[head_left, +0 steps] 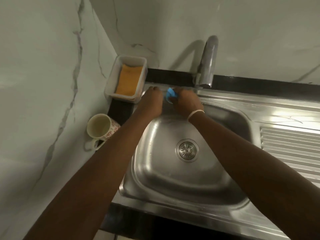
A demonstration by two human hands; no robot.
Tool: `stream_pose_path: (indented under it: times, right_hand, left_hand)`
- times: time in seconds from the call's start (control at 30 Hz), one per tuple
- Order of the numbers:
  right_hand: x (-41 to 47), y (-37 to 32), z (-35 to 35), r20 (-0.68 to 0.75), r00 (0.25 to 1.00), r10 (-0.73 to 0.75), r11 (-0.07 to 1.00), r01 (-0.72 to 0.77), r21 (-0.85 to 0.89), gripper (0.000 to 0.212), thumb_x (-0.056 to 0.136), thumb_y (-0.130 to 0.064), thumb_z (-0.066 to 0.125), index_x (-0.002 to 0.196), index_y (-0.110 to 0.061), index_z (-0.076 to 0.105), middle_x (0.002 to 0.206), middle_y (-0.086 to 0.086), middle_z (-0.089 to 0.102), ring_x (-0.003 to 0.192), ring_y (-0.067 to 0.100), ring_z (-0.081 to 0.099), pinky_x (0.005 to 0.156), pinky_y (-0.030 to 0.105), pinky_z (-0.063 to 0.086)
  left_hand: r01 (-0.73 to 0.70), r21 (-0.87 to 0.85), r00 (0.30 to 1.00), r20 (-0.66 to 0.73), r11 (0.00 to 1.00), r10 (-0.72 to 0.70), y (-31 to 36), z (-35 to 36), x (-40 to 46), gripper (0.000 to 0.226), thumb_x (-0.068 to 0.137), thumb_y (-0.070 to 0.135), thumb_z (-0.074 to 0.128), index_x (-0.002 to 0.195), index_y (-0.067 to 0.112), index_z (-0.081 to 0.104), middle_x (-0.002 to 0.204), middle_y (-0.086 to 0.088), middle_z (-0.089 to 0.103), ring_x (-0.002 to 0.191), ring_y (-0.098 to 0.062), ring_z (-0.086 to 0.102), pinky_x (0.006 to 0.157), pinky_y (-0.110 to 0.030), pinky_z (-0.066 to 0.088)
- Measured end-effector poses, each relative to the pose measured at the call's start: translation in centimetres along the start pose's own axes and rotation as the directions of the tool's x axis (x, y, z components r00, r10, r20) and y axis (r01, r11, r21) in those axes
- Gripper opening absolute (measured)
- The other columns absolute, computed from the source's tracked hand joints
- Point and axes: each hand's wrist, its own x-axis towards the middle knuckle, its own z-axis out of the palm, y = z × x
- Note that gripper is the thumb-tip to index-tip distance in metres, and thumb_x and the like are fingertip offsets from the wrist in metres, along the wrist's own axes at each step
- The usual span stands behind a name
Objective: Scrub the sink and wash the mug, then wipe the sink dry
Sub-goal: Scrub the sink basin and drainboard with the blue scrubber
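My right hand (186,104) curls around a blue cloth (170,95) on the sink (173,193) rim's back left corner. My left hand (152,103) rests beside it, fingers fairly straight, gripping nothing.

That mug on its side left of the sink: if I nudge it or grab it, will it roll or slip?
The mug lies on its side, handle down against the counter, so the handle probably stops it rolling. It looks ceramic: stiff, fairly heavy for its size, likely to chip if knocked into the sink. Its glaze may be slippery in wet fingers; the handle seems the safer hold.
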Motion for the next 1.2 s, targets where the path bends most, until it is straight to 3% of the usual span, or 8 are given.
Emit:
stream_pose_path:
  times: [0.17,0.4,0.6,0.77,0.83,0.97,1.1,1.2]
  right_hand:
    - [-6.2,9.9,-5.6,-0.195,0.954,0.23,0.971,-0.238,-0.02,0.038,0.094,-0.038,0.064,0.125,-0.015,0.065,0.109,0.016,0.072,0.101,0.034,0.067,0.084,0.034,0.05]
    - [-10.7,19.0,-13.9,-0.364,0.739,0.567,0.82,-0.55,0.16,0.042,0.09,-0.028,0.072,0.124,-0.005,0.067,0.119,0.019,0.069,0.111,0.032,0.064,0.09,0.029,0.047]
    - [-7.7,13.7,-8.4,-0.272,0.872,0.407,0.913,-0.385,0.131,0.036,0.09,-0.026,0.07,0.122,-0.009,0.067,0.113,0.015,0.071,0.105,0.03,0.067,0.088,0.029,0.049]
    - [-3.7,6.2,-1.6,-0.133,0.983,0.129,0.992,-0.127,0.026,0.04,0.094,-0.037,0.064,0.127,-0.015,0.061,0.111,0.013,0.071,0.101,0.03,0.067,0.086,0.034,0.05]
    - [-1.6,3.2,0.1,-0.078,0.996,0.051,0.999,-0.05,0.015,0.042,0.095,-0.038,0.062,0.129,-0.015,0.06,0.114,0.013,0.07,0.103,0.03,0.066,0.089,0.035,0.05]
    - [2.0,-2.2,2.8,-0.001,0.999,-0.042,0.999,0.042,0.012,0.043,0.094,-0.04,0.06,0.128,-0.014,0.062,0.117,0.014,0.069,0.106,0.033,0.065,0.092,0.04,0.051]
    - [4.1,-6.2,4.5,-0.023,0.998,-0.066,0.993,0.068,0.095,0.04,0.093,-0.036,0.063,0.122,-0.009,0.065,0.113,0.013,0.071,0.102,0.028,0.067,0.089,0.037,0.052]
    - [4.3,-6.4,5.3,-0.048,0.998,-0.051,0.99,0.056,0.126,0.04,0.091,-0.035,0.067,0.12,-0.008,0.066,0.112,0.011,0.071,0.099,0.024,0.067,0.086,0.032,0.051]
  left_hand:
    - [-0.102,-0.056,0.99,0.09,0.993,0.107,3.3,1.9,-0.4,0.054,0.082,0.002,0.064,0.132,0.001,0.045,0.137,-0.016,0.046,0.123,-0.031,0.051,0.098,-0.036,0.044]
    - [-0.23,-0.091,0.962,0.126,0.969,0.24,7.5,4.2,-1.4,0.066,0.081,0.008,0.068,0.14,-0.002,0.038,0.146,-0.017,0.039,0.133,-0.03,0.042,0.107,-0.036,0.039]
    - [-0.133,-0.023,0.981,0.136,0.991,0.135,4.2,3.7,-1.7,0.065,0.082,0.012,0.068,0.139,0.001,0.038,0.145,-0.014,0.039,0.128,-0.033,0.048,0.101,-0.04,0.044]
    - [-0.066,-0.049,0.991,0.117,0.997,0.071,0.3,3.0,-2.9,0.078,0.087,0.011,0.067,0.149,-0.001,0.022,0.157,-0.016,0.021,0.145,-0.028,0.025,0.113,-0.033,0.029]
    - [-0.069,-0.012,0.996,0.051,0.998,0.07,-1.7,2.3,-3.4,0.074,0.088,0.013,0.067,0.147,-0.001,0.025,0.154,-0.017,0.026,0.142,-0.028,0.029,0.111,-0.033,0.031]
    - [-0.022,-0.014,0.999,0.035,1.0,0.023,-5.3,1.1,-3.9,0.044,0.09,0.006,0.055,0.132,0.0,0.041,0.132,-0.018,0.049,0.115,-0.032,0.054,0.089,-0.035,0.044]
    - [-0.077,-0.01,0.997,-0.004,0.997,0.077,-6.3,0.7,-4.7,0.024,0.094,0.007,0.05,0.118,0.003,0.052,0.12,-0.013,0.058,0.109,-0.027,0.058,0.084,-0.027,0.04]
    - [0.008,-0.031,0.991,-0.133,0.999,-0.012,-6.3,0.4,-5.0,0.02,0.097,0.013,0.049,0.114,0.005,0.054,0.113,-0.012,0.062,0.103,-0.026,0.061,0.082,-0.028,0.042]
